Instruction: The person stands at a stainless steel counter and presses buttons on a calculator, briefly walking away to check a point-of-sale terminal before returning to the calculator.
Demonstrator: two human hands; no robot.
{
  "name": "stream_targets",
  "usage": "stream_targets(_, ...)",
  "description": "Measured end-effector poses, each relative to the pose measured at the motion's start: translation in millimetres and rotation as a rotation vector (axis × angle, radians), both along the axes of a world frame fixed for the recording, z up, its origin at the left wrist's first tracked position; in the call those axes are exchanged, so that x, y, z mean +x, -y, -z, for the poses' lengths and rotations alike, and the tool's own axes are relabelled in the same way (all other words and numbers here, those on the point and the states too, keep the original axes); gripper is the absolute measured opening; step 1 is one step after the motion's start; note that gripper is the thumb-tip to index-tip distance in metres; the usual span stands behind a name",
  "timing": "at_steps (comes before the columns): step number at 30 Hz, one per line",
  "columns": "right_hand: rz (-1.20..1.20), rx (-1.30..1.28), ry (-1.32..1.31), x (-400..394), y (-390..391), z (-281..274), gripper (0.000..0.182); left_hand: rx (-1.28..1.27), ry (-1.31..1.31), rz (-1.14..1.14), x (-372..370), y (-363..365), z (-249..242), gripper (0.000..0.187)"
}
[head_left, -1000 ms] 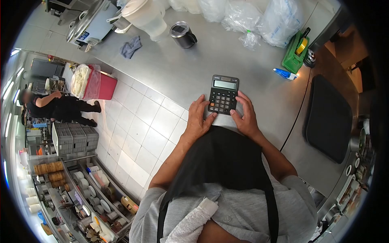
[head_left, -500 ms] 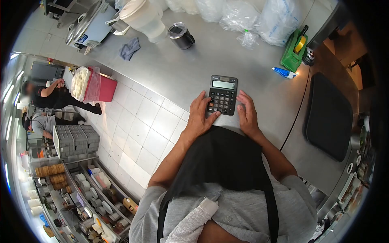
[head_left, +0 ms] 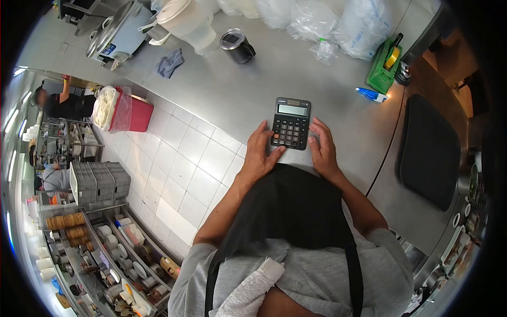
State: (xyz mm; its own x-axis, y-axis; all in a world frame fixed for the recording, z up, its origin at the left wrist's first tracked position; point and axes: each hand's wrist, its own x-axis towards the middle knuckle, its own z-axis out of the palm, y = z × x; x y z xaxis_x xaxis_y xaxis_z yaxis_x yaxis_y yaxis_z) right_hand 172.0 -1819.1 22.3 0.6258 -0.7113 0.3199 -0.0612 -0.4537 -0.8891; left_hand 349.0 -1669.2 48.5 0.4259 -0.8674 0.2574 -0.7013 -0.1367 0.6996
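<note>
A dark calculator [head_left: 291, 122] lies flat on the steel table [head_left: 237, 95], its screen at the top and its keys toward me. My left hand [head_left: 260, 150] rests at its lower left, thumb by the bottom edge and fingers along the left side, seeming to touch it. Those fingers are apart and not wrapped round anything. On the other side, my right hand [head_left: 323, 148] is open beside the right edge, fingers stretched upward and holding nothing. Both wrists come in over the near table edge, beside my black apron [head_left: 290, 211].
Beyond the calculator stand a black tumbler [head_left: 237, 46], a grey cloth [head_left: 169, 63], clear plastic bags [head_left: 311, 24], a green tape dispenser [head_left: 384, 66] and a blue-white correction pen [head_left: 371, 95]. Leftward are a red bin [head_left: 140, 115], grey crates [head_left: 100, 182] and two people.
My hands and the calculator stay nearly still. At the left, the person in black has shifted farther back behind the red bin, and the person in grey is now more hidden by the crates.
</note>
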Motion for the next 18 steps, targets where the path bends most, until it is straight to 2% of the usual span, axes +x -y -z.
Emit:
stream_targets(7,0.001,0.003,-0.003,0,0,6,0.034,0.042,0.110,0.064,0,16,-18,0.057)
stream_targets(10,-0.002,0.002,0.003,0,1,6,0.035,0.078,0.072,0.100,0,26,-25,0.057)
stream_targets(13,-0.006,0.004,0.002,0,1,5,0.035,0.196,0.254,0.102,-1,30,-28,0.057)
stream_targets(16,-0.002,0.006,-0.003,0,1,4,0.035,0.122,0.212,0.151,1,35,-31,0.058)
stream_targets(18,0.000,-0.003,0.001,0,0,5,0.034,0.176,0.235,0.163,-3,37,-27,0.056)
